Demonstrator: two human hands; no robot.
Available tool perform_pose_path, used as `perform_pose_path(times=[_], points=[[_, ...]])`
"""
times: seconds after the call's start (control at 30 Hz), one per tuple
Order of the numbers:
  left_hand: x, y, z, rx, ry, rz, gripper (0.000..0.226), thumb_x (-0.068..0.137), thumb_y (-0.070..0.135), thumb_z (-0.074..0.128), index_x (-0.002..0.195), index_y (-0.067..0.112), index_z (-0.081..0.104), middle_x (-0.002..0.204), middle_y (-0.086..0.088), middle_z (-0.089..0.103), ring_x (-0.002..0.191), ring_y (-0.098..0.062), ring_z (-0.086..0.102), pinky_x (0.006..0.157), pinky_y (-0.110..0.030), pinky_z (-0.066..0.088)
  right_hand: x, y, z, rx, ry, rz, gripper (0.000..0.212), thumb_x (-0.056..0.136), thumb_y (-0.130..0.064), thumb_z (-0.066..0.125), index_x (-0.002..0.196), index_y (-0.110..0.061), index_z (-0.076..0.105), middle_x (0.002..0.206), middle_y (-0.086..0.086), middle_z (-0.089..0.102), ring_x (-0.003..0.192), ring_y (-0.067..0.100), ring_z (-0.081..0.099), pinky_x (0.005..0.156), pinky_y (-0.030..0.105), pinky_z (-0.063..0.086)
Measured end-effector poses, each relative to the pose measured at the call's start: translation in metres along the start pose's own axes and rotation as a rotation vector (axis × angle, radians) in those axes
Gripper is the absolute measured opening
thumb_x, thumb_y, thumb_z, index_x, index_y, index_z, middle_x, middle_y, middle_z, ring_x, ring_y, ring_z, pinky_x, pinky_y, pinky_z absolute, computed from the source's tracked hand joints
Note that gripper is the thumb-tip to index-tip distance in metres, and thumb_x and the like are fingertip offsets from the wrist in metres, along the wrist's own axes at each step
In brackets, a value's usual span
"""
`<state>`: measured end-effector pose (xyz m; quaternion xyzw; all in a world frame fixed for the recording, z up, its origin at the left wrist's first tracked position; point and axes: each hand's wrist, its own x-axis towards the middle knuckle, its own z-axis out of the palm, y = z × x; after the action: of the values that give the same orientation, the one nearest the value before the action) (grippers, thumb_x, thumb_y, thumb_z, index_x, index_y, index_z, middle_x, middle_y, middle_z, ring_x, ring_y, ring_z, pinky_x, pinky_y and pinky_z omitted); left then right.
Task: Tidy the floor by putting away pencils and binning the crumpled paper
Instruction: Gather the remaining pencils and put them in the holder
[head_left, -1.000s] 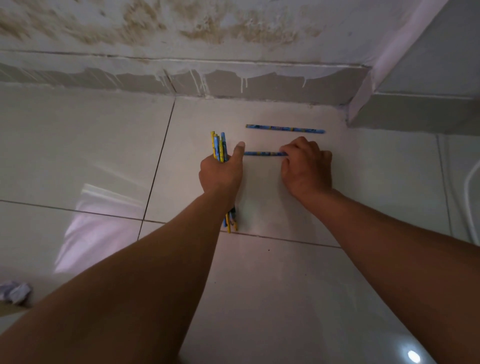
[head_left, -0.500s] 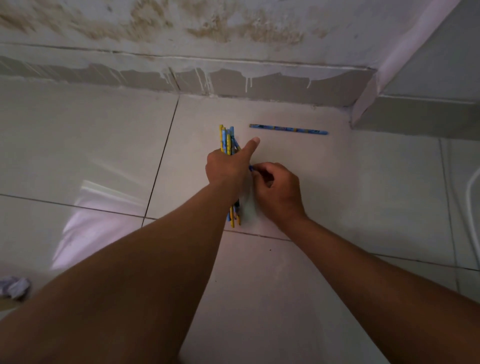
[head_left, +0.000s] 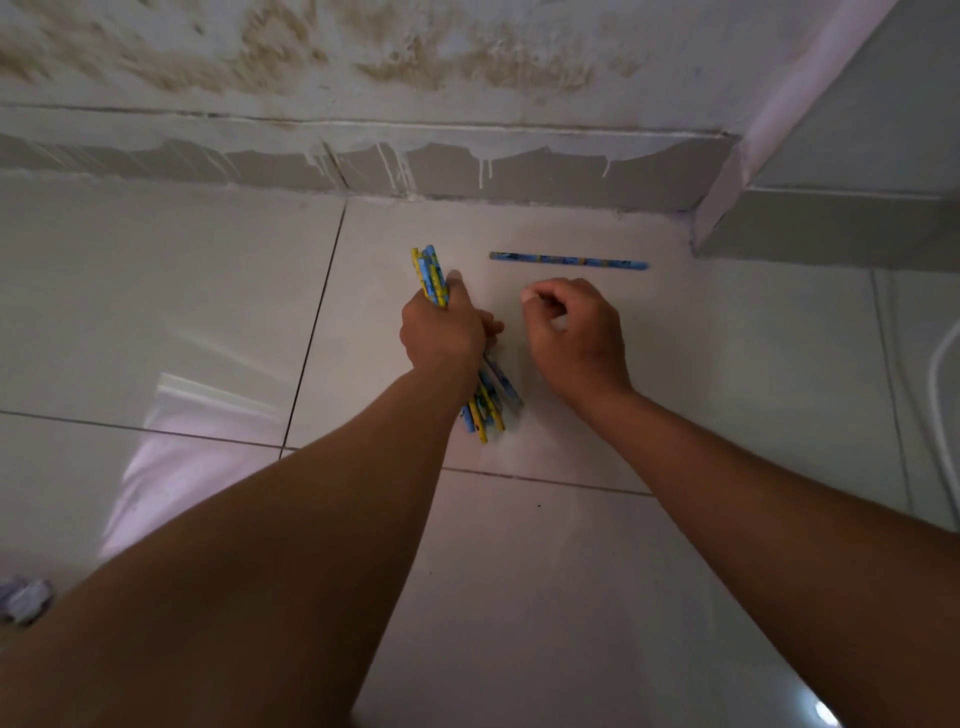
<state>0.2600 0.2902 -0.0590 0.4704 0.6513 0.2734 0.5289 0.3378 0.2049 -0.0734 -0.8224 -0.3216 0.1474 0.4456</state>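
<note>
Tiled floor (head_left: 545, 571) fills most of the view, glossy pale tiles with dark grout lines; stained wall (head_left: 363, 62) with a grey skirting strip along 12 o'clock, a wall corner jutting in at 2 o'clock

Two bare forearms reach in from 6 o'clock. Left hand (head_left: 441, 332) is clamped in a fist round a bundle of pencils (head_left: 431, 275), blue and yellow patterned; bundle runs roughly 11-to-5 through the fist, tips sticking out above the thumb and tails fanning out below the wrist, just above the floor or touching it, can't tell which. Exact count in the bundle not readable, several, at least four ends visible at the low end

Right hand (head_left: 571, 332) sits just beside the left at its 3 o'clock, fingers curled loosely inward, thumb against forefinger, nothing visible in it

One loose pencil (head_left: 569, 260), blue patterned, lies flat on the floor crosswise, at 12 o'clock from the right hand, near but apart from its knuckles, and at 2 o'clock from the left fist. Print on the barrels is too small to read, no brand legible

One crumpled paper (head_left: 26, 597), whitish-lilac ball, on the floor at the frame's 8 o'clock edge, well apart from both hands, partly cut by the frame

White curved cable or hose (head_left: 940, 384) at the 3 o'clock edge
</note>
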Motion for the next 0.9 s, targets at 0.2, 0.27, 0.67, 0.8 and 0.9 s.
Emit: perform_pose_path(times=[0.2, 0.27, 0.67, 0.8, 0.9], points=[[0.015, -0.008, -0.008, -0.007, 0.033, 0.009, 0.039, 0.093, 0.049, 0.056, 0.067, 0.019, 0.052, 0.063, -0.007, 0.054, 0.053, -0.026, 0.053, 0.058, -0.044, 0.059, 0.031, 0.025, -0.010, -0.554, -0.146, 0.000, 0.052, 0.095, -0.021, 0.048, 0.146, -0.018, 0.041, 0.156, 0.001, 0.031, 0.144, 0.024, 0.027, 0.113, 0.045, 0.027], [0.017, -0.008, -0.011, 0.020, 0.060, 0.005, 0.043, 0.087, 0.053, 0.056, 0.062, 0.019, 0.050, 0.064, -0.007, 0.057, 0.062, -0.028, 0.056, 0.074, -0.052, 0.060, 0.040, 0.028, -0.009, -0.644, -0.226, 0.064, 0.057, 0.098, -0.019, 0.041, 0.153, -0.020, 0.024, 0.163, -0.003, 0.015, 0.150, 0.022, 0.011, 0.119, 0.051, 0.015], [-0.001, -0.005, -0.011, 0.022, -0.084, -0.098, 0.068, 0.058, 0.074, 0.079, 0.074, 0.014, 0.051, 0.070, -0.004, 0.050, 0.061, -0.022, 0.049, 0.061, -0.036, 0.050, 0.031, 0.035, -0.008, -0.637, -0.040, -0.101, 0.030, 0.092, -0.023, 0.056, 0.119, -0.019, 0.066, 0.119, 0.006, 0.058, 0.111, 0.034, 0.051, 0.099, 0.045, 0.034], [-0.003, -0.007, -0.008, 0.075, -0.075, -0.093, 0.072, 0.053, 0.077, 0.080, 0.071, 0.013, 0.051, 0.069, -0.004, 0.051, 0.062, -0.022, 0.050, 0.065, -0.038, 0.053, 0.011, 0.035, -0.007, -0.604, -0.010, -0.175, 0.012, 0.087, -0.020, 0.061, 0.092, -0.017, 0.072, 0.095, 0.009, 0.061, 0.090, 0.036, 0.056, 0.074, 0.042, 0.042], [-0.006, -0.010, -0.008, 0.102, -0.069, -0.108, 0.075, 0.045, 0.079, 0.080, 0.068, 0.014, 0.052, 0.067, -0.005, 0.053, 0.062, -0.024, 0.053, 0.065, -0.040, 0.055, -0.005, 0.037, -0.007, -0.536, 0.004, -0.156, 0.006, 0.086, -0.019, 0.063, 0.087, -0.016, 0.068, 0.091, 0.010, 0.060, 0.088, 0.035, 0.057, 0.071, 0.042, 0.044]])
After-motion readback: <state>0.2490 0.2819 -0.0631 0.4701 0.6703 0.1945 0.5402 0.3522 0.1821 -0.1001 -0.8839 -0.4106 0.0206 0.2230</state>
